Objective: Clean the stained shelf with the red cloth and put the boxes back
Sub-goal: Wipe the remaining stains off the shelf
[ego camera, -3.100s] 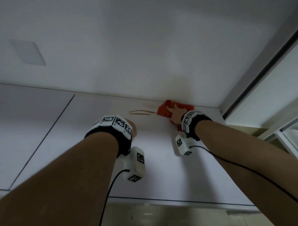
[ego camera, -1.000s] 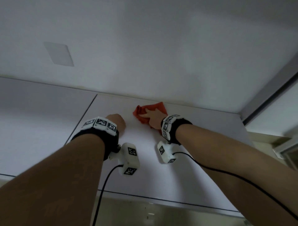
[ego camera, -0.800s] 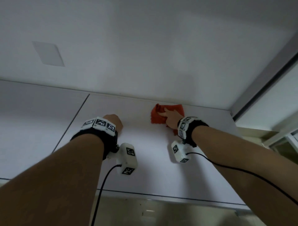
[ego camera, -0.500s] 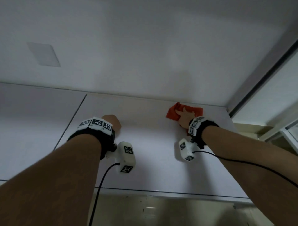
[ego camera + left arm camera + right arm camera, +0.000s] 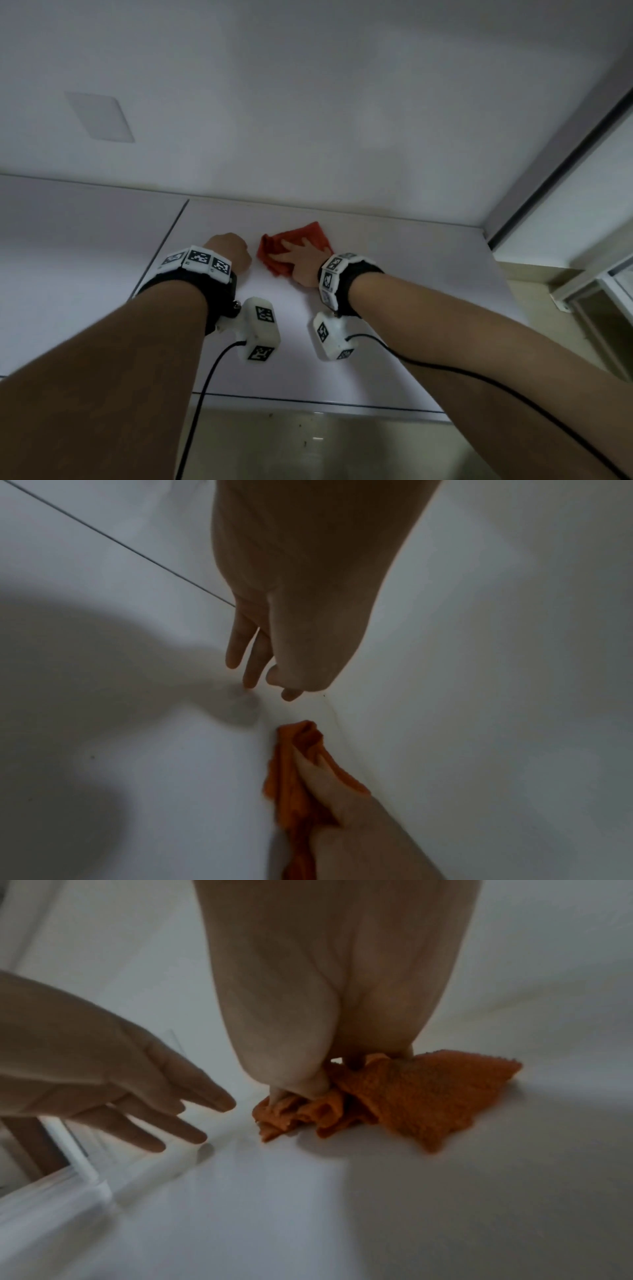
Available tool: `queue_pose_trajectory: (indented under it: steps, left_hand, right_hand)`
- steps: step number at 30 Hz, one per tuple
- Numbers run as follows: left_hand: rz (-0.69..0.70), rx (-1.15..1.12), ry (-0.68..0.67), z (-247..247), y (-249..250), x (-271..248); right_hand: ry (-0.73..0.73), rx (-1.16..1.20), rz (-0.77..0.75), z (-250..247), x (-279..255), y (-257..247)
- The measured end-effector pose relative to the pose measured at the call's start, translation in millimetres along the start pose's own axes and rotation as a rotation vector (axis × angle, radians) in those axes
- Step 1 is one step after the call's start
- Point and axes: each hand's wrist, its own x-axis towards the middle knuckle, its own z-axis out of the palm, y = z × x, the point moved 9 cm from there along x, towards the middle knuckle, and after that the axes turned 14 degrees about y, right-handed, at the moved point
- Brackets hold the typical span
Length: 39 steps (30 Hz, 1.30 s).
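Note:
The red cloth (image 5: 310, 236) lies bunched on the white shelf (image 5: 394, 308), close to the back wall. My right hand (image 5: 296, 260) presses down on it with fingers spread; in the right wrist view the cloth (image 5: 421, 1096) folds up under the right hand (image 5: 308, 1088). My left hand (image 5: 227, 251) is just left of the cloth, holding nothing. Its straight fingers (image 5: 251, 666) touch the shelf with their tips, a short gap from the cloth (image 5: 294, 753). I see no brown stain on the shelf, and no boxes are in view.
A thin seam (image 5: 161, 253) divides the shelf top left of my left hand. The white back wall (image 5: 308, 137) rises right behind the cloth. A dark frame strip (image 5: 548, 164) bounds the right side. The front edge (image 5: 308, 402) is near my forearms.
My right hand has swept the cloth right and then back left, up to the left hand. The brown streaks seen three seconds ago no longer show. The left hand stayed put.

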Motion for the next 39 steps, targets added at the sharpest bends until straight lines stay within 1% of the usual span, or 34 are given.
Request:
queue_pose_trajectory:
  steps: [4,6,8,11,12,14,16,18,20,22,23,24,26,27,28,30,32,33,35,36,38,39]
  left_hand:
    - [0.007,0.006,-0.043,-4.3,13.0,-13.2]
    - [0.022,0.004,-0.058,-5.2,20.7,-18.0]
    - [0.039,0.002,-0.071,-4.0,28.7,-22.6]
    - [0.052,-0.013,-0.083,-6.6,38.6,-28.4]
    - [0.056,-0.023,-0.081,-9.4,41.3,-30.3]
    - [0.038,-0.059,-0.074,-13.9,42.8,-29.7]
    - [0.017,-0.066,-0.079,-17.6,41.5,-28.1]
    - [-0.006,-0.054,-0.105,-18.3,38.4,-26.7]
    - [-0.012,-0.051,-0.11,-18.7,38.3,-27.3]
    - [0.038,-0.024,-0.105,-18.2,44.2,-25.1]
    - [0.059,0.0,-0.103,-18.3,47.6,-26.2]
    - [0.067,0.003,-0.105,-16.6,48.9,-25.7]
    - [0.079,0.009,-0.123,-10.6,50.3,-22.8]
    - [0.094,0.013,-0.116,-9.8,51.5,-20.6]
    - [0.11,0.04,-0.11,-7.9,51.4,-18.2]
    - [0.076,0.036,-0.121,-7.8,51.1,-17.4]
    - [0.004,-0.014,-0.143,-4.5,49.4,-14.3]
    - [-0.002,-0.034,-0.149,-5.9,51.9,-14.6]
    - [0.029,0.0,-0.174,-0.2,54.3,-14.5]
    - [0.053,0.025,-0.173,4.2,53.6,-14.3]
    - [-0.015,-0.039,-0.155,7.0,44.4,-10.9]
    - [0.005,-0.032,-0.145,5.3,44.2,-9.9]
  right_hand:
    - [-0.026,0.097,-0.04,19.0,-23.9,4.5]
    - [0.007,0.138,-0.061,20.0,-39.7,9.7]
    - [0.065,0.211,-0.046,17.5,-52.5,20.0]
    - [0.123,0.366,0.045,15.9,-65.4,38.9]
    - [0.145,0.444,0.094,15.1,-68.7,45.6]
    - [0.191,0.671,0.216,11.4,-77.2,58.4]
    - [0.28,0.73,0.227,-5.8,-81.7,64.0]
    - [0.351,0.844,0.273,-18.5,-81.3,73.3]
    - [0.373,0.981,0.316,-24.8,-78.0,80.3]
    - [0.339,1.052,0.39,-17.2,-70.4,93.4]
    - [0.315,1.01,0.424,-13.6,-70.5,99.4]
    - [0.301,0.858,0.449,-13.1,-73.2,106.6]
    - [0.303,0.431,0.472,-16.6,-79.2,124.1]
    - [0.319,0.279,0.452,-20.7,-83.7,126.1]
    - [0.349,0.203,0.403,-23.6,-84.8,123.2]
    - [0.444,0.203,0.251,-26.9,-85.4,105.7]
    - [0.468,0.196,0.098,-15.6,-82.5,87.0]
    - [0.419,0.14,0.05,-4.1,-80.8,80.0]
    - [0.297,0.052,-0.045,20.6,-76.6,71.6]
    - [0.251,0.043,-0.1,29.9,-75.5,67.5]
    - [0.192,0.065,-0.166,35.1,-75.2,63.5]
    - [0.154,0.063,-0.18,34.7,-73.6,63.8]
